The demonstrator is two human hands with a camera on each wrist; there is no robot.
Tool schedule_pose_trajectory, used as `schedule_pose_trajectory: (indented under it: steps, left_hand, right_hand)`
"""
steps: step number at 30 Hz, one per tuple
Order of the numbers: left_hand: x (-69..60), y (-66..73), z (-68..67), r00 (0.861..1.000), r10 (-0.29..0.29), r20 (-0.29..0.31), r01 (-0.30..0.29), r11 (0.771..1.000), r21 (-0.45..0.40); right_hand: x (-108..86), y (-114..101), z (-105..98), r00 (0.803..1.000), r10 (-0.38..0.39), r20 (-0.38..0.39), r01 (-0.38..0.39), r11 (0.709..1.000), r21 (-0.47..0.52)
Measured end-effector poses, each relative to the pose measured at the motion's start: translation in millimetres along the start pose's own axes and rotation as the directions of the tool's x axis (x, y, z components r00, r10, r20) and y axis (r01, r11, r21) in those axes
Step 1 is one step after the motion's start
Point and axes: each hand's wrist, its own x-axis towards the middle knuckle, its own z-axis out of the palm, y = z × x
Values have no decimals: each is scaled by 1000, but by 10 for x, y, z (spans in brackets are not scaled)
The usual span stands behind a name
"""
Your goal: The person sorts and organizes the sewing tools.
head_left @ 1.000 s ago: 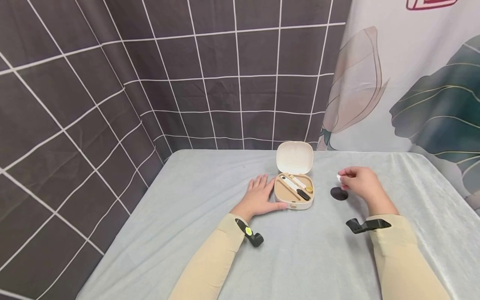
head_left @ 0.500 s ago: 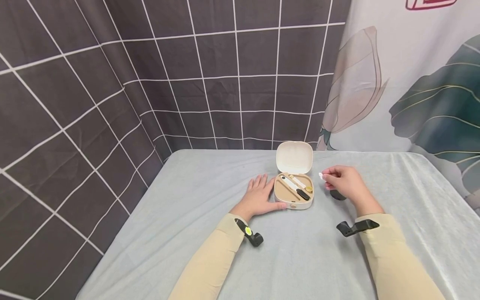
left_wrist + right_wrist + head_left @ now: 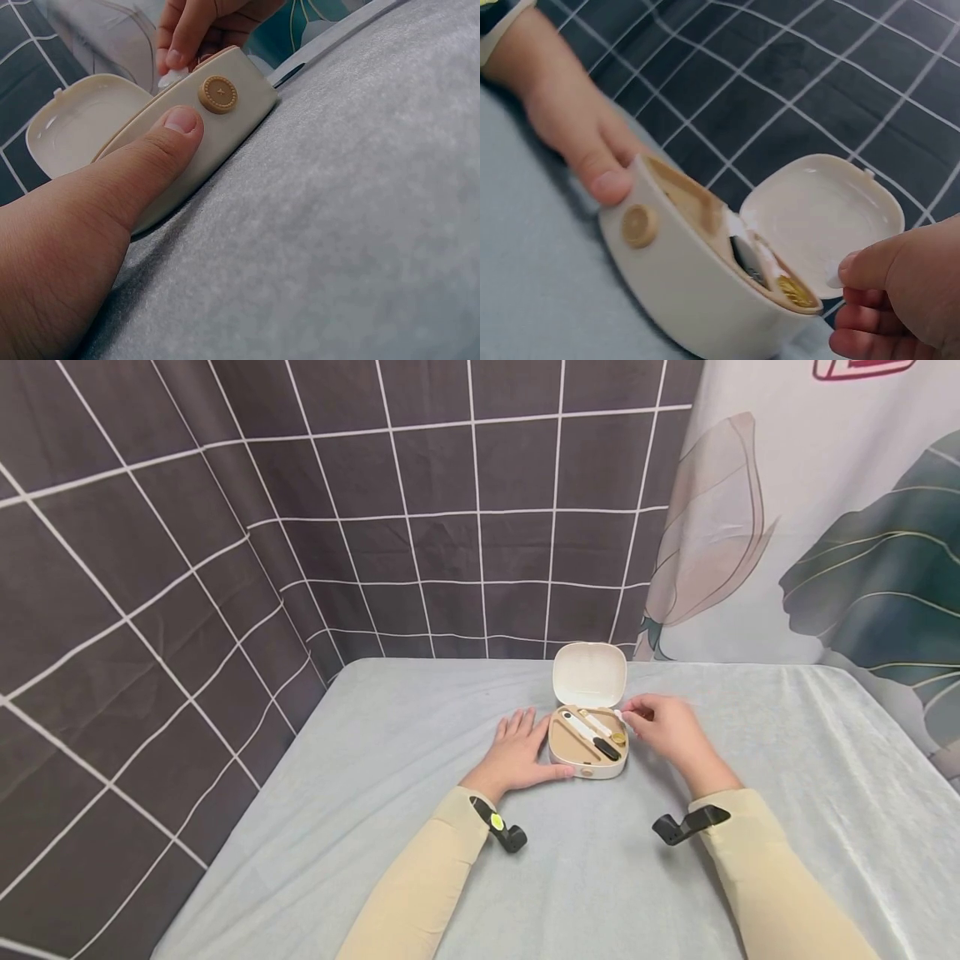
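Observation:
A small cream box point(image 3: 561, 767) with a tan inner tray stands with its lid point(image 3: 589, 673) tipped back. My left hand point(image 3: 517, 752) lies flat beside it with fingers spread; its thumb point(image 3: 169, 139) rests on the front wall near a round tan button point(image 3: 218, 94). My right hand point(image 3: 667, 731) is at the box's back right corner, pinching a small white piece point(image 3: 835, 271) between thumb and index finger; the fingers hide most of it. In the tray lie a slim white tool with a black end point(image 3: 606, 749) and a white item with a gold round end point(image 3: 618, 738).
The box stands on a table covered with pale grey cloth point(image 3: 375, 727). Behind and left hangs a dark curtain point(image 3: 442, 552) with white grid lines. A leaf-patterned curtain point(image 3: 832, 543) hangs at the right. A dark flat thing point(image 3: 289, 75) lies beyond the box.
My right hand has moved left with the white piece, from above the dark disc to the box's right corner. It now hides the disc in the head view. The left hand has stayed put.

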Motion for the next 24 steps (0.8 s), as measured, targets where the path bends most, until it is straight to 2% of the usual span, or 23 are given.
schedule_pose_trajectory:
  steps: [5, 13, 20, 24]
  left_hand:
    - [2, 0, -1, 1000, 4, -3, -4, 1000, -4]
    - [8, -9, 10, 1000, 0, 2, 0, 1000, 4]
    - [14, -8, 15, 1000, 4, -4, -4, 1000, 0]
    - [12, -9, 15, 1000, 4, -7, -4, 1000, 3]
  right_hand:
    - [3, -35, 72, 996, -89, -10, 87, 989, -119]
    - [-4, -56, 145, 981, -195, 5, 188, 942, -278]
    - [-25, -57, 159, 964, -268, -7, 251, 914, -319]
    - [-26, -32, 162, 957, -289, 5, 277, 911, -305]
